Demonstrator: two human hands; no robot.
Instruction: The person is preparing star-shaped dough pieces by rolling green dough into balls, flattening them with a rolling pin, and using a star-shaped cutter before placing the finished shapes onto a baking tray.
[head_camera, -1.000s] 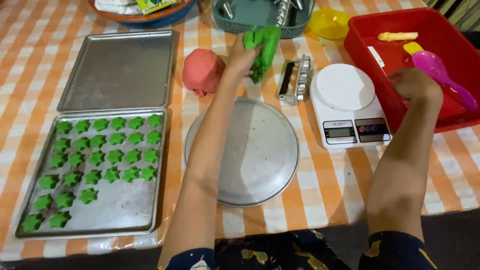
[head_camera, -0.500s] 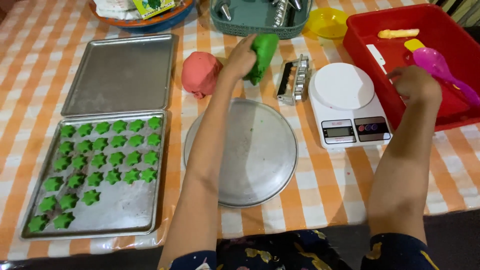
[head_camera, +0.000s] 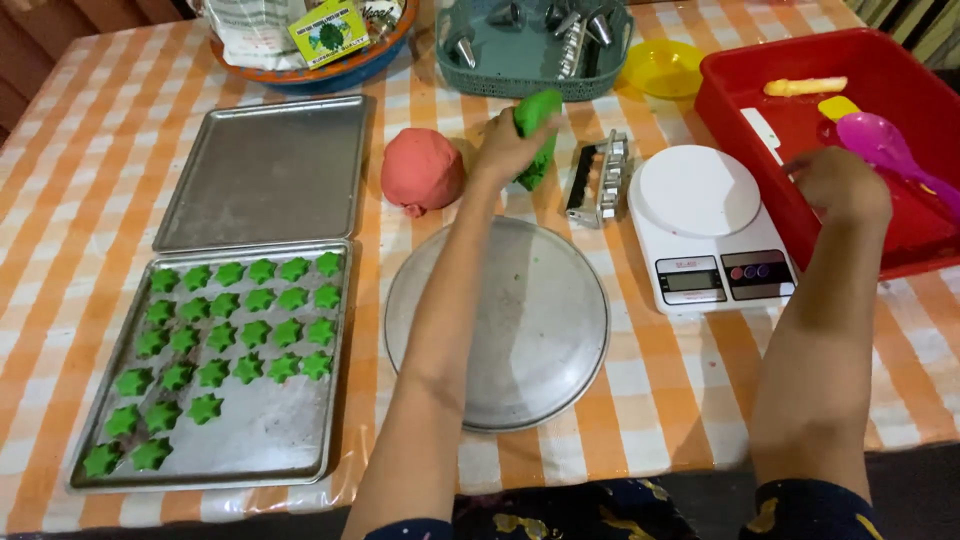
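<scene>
My left hand (head_camera: 505, 150) grips a lump of green dough (head_camera: 538, 128) beyond the round metal plate (head_camera: 500, 330), between a ball of red dough (head_camera: 421, 172) and a metal cutter set (head_camera: 598, 178). My right hand (head_camera: 838, 182) reaches over the rim of the red tray (head_camera: 745, 110), fingers curled; whether it holds anything is hidden. A pink spoon (head_camera: 885, 145) and yellow tools lie in that tray. A white kitchen scale (head_camera: 705, 225) stands between my arms.
At the left, a baking sheet (head_camera: 260, 430) carries several green star-shaped dough pieces; a bare sheet (head_camera: 265, 170) lies behind it. A teal basket of piping tips (head_camera: 530, 45), a yellow bowl (head_camera: 662, 65) and a bowl with packets (head_camera: 310, 40) stand at the back.
My left hand has pressed the flat green dough into a compact lump and shifted slightly. My right hand stays at the red tray.
</scene>
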